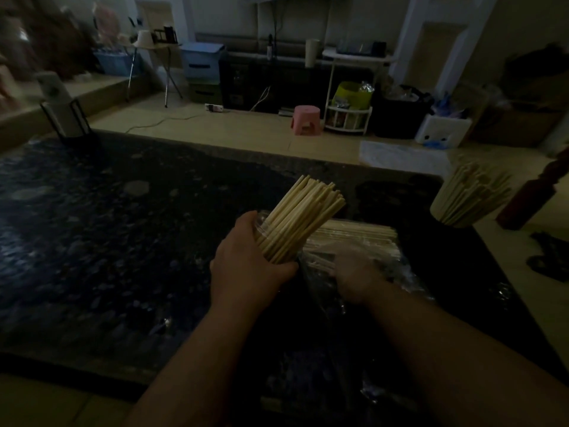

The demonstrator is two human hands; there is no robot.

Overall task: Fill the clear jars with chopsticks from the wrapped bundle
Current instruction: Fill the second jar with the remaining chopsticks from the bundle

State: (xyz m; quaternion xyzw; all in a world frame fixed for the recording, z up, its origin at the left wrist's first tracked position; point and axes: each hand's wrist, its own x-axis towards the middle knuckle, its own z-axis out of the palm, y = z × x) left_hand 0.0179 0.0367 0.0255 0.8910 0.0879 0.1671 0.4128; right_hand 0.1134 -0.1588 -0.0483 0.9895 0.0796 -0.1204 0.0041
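My left hand (246,260) grips a clear jar (261,224) tilted to the right, packed with pale wooden chopsticks (304,211) that stick out of its mouth. Just right of it lies the wrapped bundle (360,238) of chopsticks in clear plastic on the dark mat (123,241). My right hand (354,275) reaches into the bundle's near end, fingers curled among the chopsticks and plastic; whether it holds any is hidden. A second jar (462,201) full of chopsticks stands at the mat's far right corner.
A black-and-white stand (64,115) sits at the mat's far left corner. A dark red post (532,192) stands right of the second jar. A dark object (551,257) lies on the floor at right. Pink stool (306,120) and clutter beyond.
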